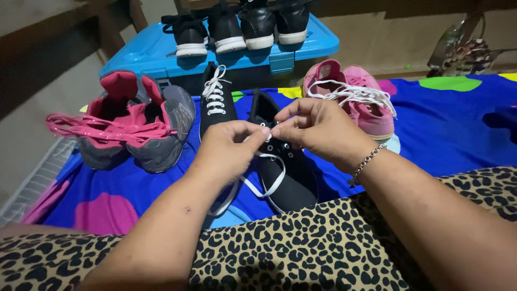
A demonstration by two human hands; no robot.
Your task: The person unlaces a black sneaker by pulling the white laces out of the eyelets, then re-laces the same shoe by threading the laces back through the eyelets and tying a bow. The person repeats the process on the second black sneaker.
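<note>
A black sneaker (288, 175) lies in front of me on a blue cloth, toe towards me. Both hands hover over its eyelets. My left hand (229, 148) pinches one end of its white shoelace (269, 186), which loops down over the shoe. My right hand (318, 126), with a chain bracelet on the wrist, pinches the lace right beside the left fingertips. A second black sneaker (215, 102), laced in white, lies just behind.
A grey and pink pair of high-top shoes (134, 121) with pink laces sits at the left. A pink pair (355, 99) sits at the right. Several black shoes (237, 27) stand on a blue plastic box (151, 54) behind. Leopard-print fabric (301, 253) covers my lap.
</note>
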